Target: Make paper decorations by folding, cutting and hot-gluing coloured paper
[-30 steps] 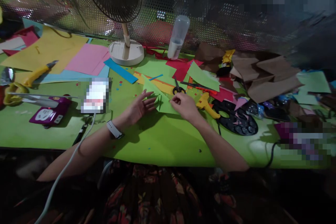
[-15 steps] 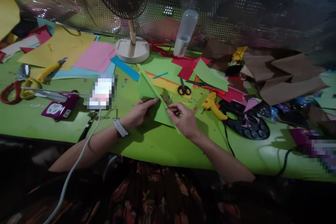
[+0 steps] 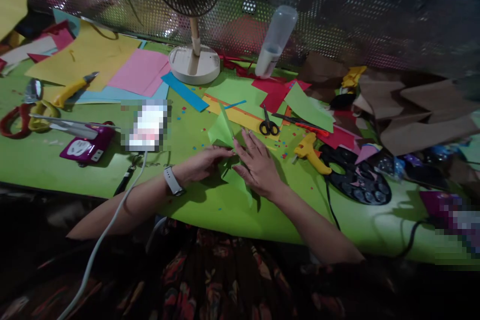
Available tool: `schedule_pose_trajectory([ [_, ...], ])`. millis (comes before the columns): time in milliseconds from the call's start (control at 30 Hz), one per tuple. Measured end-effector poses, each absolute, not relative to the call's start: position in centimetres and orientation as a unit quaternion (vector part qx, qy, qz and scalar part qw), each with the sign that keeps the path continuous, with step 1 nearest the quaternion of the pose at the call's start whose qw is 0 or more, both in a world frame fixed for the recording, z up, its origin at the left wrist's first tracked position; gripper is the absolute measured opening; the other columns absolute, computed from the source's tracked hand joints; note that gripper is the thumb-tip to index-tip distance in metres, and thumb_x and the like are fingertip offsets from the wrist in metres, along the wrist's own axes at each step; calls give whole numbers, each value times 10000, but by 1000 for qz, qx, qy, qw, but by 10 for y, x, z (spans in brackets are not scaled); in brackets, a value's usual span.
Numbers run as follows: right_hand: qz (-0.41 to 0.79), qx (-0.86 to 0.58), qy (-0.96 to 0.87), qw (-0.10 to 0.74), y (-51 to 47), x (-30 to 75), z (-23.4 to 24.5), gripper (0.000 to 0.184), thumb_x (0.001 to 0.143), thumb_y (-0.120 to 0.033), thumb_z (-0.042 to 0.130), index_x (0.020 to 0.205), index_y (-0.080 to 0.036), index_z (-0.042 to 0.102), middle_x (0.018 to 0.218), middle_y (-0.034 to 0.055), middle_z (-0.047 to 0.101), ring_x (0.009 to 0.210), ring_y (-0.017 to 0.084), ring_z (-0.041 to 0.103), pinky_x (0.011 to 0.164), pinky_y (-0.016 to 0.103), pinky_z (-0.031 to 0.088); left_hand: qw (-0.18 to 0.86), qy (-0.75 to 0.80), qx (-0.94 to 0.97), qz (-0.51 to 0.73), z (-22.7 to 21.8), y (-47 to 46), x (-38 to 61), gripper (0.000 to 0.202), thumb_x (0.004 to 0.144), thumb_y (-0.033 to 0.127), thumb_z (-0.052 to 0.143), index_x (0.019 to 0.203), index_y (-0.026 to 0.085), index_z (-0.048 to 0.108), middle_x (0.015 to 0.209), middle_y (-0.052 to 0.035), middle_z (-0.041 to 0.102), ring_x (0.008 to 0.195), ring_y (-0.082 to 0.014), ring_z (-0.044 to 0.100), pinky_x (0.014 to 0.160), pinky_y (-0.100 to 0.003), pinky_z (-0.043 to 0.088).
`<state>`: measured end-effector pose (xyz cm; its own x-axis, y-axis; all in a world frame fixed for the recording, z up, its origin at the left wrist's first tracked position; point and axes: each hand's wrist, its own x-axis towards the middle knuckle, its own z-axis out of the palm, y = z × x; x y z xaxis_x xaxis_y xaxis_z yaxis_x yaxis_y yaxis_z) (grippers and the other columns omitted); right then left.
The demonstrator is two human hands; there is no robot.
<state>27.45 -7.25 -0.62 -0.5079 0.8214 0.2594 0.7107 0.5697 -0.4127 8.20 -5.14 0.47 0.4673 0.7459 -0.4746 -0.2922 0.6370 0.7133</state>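
A folded piece of green paper (image 3: 224,131) lies on the green table top (image 3: 56,170) in front of me. My right hand (image 3: 258,164) presses flat on it with fingers stretched out, one paper corner sticking out below the palm. My left hand (image 3: 205,161), a watch (image 3: 171,180) on its wrist, rests beside it with fingertips on the paper's left edge, fingers extended. An upper flap of the paper stands up just above both hands.
Black scissors (image 3: 269,126), a yellow glue gun (image 3: 309,149) and a dark palette (image 3: 356,180) lie to the right. A fan base (image 3: 194,64) and a bottle (image 3: 274,42) stand behind. Coloured sheets, a yellow cutter (image 3: 69,91), a purple box (image 3: 88,145) and brown paper (image 3: 412,110) lie around.
My right hand went from pinching the paper's edge to pressing flat on it. The paper is now folded smaller with one flap raised. The view has shifted a little.
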Motion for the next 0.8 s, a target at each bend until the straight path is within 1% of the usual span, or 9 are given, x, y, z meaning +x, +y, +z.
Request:
schedule_pose_trajectory([
  [100, 131, -457, -854, 210, -72, 275, -8, 656, 977, -632, 309, 1550, -312, 302, 1665, 12, 137, 1532, 290, 84, 1217, 562, 184, 808, 397, 273, 338, 1, -49, 79, 85, 626, 153, 778, 649, 161, 696, 566, 30, 643, 505, -90, 564, 506, -211, 437],
  [233, 151, -449, -849, 232, -71, 275, -7, 562, 1007, -569, 274, 1531, -371, 326, 1666, -48, 121, 1536, 285, 26, 1224, 581, 119, 812, 368, 310, 330, 0, -51, 83, 184, 666, 173, 794, 843, 154, 752, 799, -35, 754, 761, -146, 683, 753, -253, 512],
  [300, 173, -440, -846, 245, -72, 274, -6, 539, 1007, -558, 289, 1523, -405, 326, 1661, -73, 135, 1537, 280, 6, 1226, 589, 84, 812, 348, 337, 326, -1, -53, 85, 267, 708, 224, 797, 963, 159, 756, 921, -60, 771, 900, -172, 697, 886, -290, 498],
  [367, 218, -436, -834, 259, -73, 273, -6, 527, 1009, -555, 286, 1518, -425, 324, 1659, -92, 134, 1537, 271, 0, 1227, 590, 80, 809, 346, 348, 324, -3, -54, 85, 293, 709, 233, 808, 986, 152, 755, 968, -78, 773, 944, -190, 700, 945, -320, 485],
  [467, 308, -430, -799, 286, -72, 276, -6, 500, 1028, -517, 235, 1507, -428, 347, 1660, -106, 119, 1537, 249, 44, 1225, 568, 148, 809, 364, 325, 329, -4, -52, 84, 236, 699, 197, 812, 918, 127, 758, 915, -99, 780, 854, -197, 722, 897, -331, 525],
  [533, 332, -426, -784, 307, -70, 282, -3, 475, 1035, -452, 270, 1501, -426, 358, 1659, -102, 125, 1533, 242, 88, 1217, 560, 191, 812, 360, 304, 344, -2, -50, 83, 248, 714, 151, 790, 959, 129, 751, 901, -99, 783, 833, -202, 733, 866, -329, 548],
  [667, 275, -367, -837, 297, -66, 302, 9, 548, 944, -239, 522, 1447, -443, 445, 1644, -88, 199, 1519, 259, 160, 1213, 581, 185, 823, 343, 291, 348, 8, -45, 79, 386, 759, 101, 740, 1141, 143, 705, 932, -96, 785, 911, -223, 743, 869, -336, 566],
  [733, 248, -310, -874, 281, -64, 310, 14, 570, 897, -166, 582, 1397, -431, 516, 1638, -76, 225, 1512, 258, 187, 1212, 575, 190, 829, 340, 290, 336, 11, -44, 78, 381, 764, 95, 732, 1143, 126, 700, 955, -106, 783, 932, -231, 742, 875, -342, 570],
  [800, 240, -271, -889, 280, -63, 312, 17, 504, 895, -160, 616, 1336, -403, 590, 1631, -56, 255, 1507, 248, 207, 1206, 559, 218, 835, 342, 288, 322, 12, -44, 78, 340, 756, 91, 733, 1095, 106, 714, 974, -120, 779, 923, -237, 743, 853, -343, 580],
])
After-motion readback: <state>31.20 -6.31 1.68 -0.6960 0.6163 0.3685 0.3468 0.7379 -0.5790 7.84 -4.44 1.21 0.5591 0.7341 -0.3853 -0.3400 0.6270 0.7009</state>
